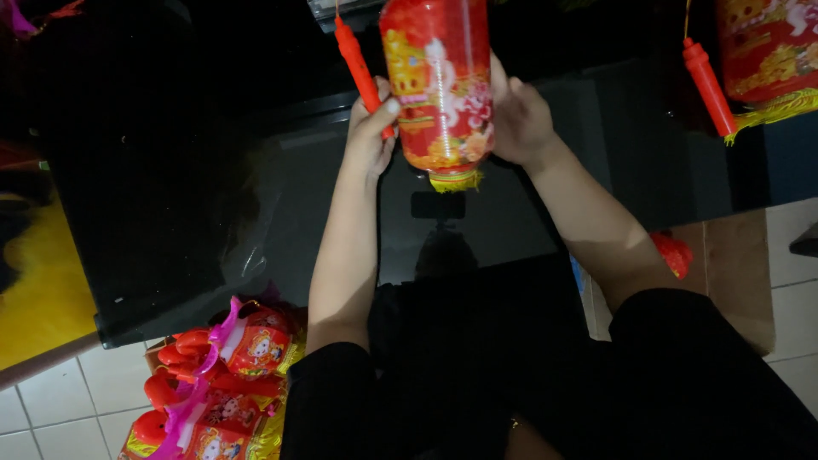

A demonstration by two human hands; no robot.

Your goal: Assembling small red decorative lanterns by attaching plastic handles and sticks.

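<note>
A dark, glossy counter (213, 213) spreads beneath both hands and mirrors the person's outline. Above it, between the two hands, a red cylindrical lantern (439, 81) printed with gold and white figures is held up on a slight tilt, with a yellow fringe (454, 180) hanging from its lower end.

The right hand (520, 123) lies against the lantern's right side, palm to the printed skin; its fingers are hidden behind the lantern, so how firm that grip is cannot be told. The left hand (372, 128) sits just left of the lantern, its grip closed around a thin red handle stick (362, 72) that slants up and away from the thumb.

Far to the right of the right hand, a second lantern (767, 51) of the same kind sits at the upper corner, with its own red stick (709, 85) just beside it. Well below the left hand, past the counter's near edge, a heap of packaged lanterns (221, 383) in red, pink and gold rests on the tiled floor (51, 409).
</note>
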